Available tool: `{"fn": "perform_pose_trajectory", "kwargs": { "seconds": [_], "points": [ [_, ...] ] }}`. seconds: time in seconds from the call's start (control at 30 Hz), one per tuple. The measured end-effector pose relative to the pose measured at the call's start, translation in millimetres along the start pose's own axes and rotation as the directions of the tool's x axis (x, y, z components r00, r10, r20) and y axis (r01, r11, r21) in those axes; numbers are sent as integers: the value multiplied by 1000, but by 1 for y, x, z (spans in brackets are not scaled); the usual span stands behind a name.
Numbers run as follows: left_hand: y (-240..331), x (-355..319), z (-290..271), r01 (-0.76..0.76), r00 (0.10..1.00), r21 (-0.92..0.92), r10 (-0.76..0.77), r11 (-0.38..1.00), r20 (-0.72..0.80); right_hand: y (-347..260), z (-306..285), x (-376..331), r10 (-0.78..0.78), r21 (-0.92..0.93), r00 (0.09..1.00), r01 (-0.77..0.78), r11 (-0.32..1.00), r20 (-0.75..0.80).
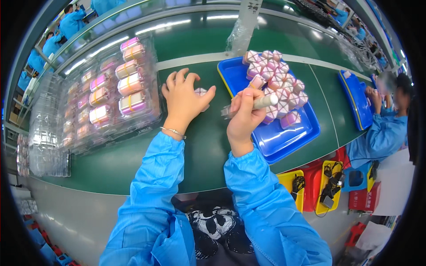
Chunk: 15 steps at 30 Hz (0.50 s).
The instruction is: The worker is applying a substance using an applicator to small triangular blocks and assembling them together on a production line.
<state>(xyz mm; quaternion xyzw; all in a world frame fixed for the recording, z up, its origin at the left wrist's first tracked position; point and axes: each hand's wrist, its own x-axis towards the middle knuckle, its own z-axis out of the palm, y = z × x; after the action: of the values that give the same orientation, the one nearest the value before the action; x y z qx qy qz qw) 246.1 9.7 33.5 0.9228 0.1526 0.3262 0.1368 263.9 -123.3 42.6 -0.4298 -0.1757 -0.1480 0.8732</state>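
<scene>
Head view. We note the left hand (183,98) laid palm down on the green belt (195,146), fingers spread and loosely curled over a small pink-and-white box (202,93); the box shows only at the thumb side, so we cannot tell whether the hand grips it or merely covers it. A thin bracelet (173,131) sits at that wrist.

We record the right hand (245,116) closed in a fist around a pale tube (259,103), which lies nearly level, one end pointing left toward the box, the other sticking out over the tray. The two hands are near each other but apart.

Just right of the right hand, a blue tray (288,139) rests on the belt, reaching toward its near edge. It carries a heap of pink boxes (277,82) piled from the tray's far left corner toward its middle; the near part of the tray is bare.

On the belt's left side, clear blister trays (111,95) hold rows of pink and yellow packed boxes. A stack of empty clear trays (46,133) stands at the left end.

At the right edge, a second person (384,133) in blue sits by another blue tray (355,99).
</scene>
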Motion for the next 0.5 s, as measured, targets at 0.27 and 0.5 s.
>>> {"fn": "perform_pose_trajectory", "kwargs": {
  "seconds": [0.27,0.5],
  "points": [
    [54,78,30,-290,858,-455,440,842,266,0,-2,-1,17,-37,1000,-17,999,-7],
    [75,79,70,-314,878,-380,419,870,233,10,-4,2,-12,-103,1000,11,995,-4]
  ]
}}
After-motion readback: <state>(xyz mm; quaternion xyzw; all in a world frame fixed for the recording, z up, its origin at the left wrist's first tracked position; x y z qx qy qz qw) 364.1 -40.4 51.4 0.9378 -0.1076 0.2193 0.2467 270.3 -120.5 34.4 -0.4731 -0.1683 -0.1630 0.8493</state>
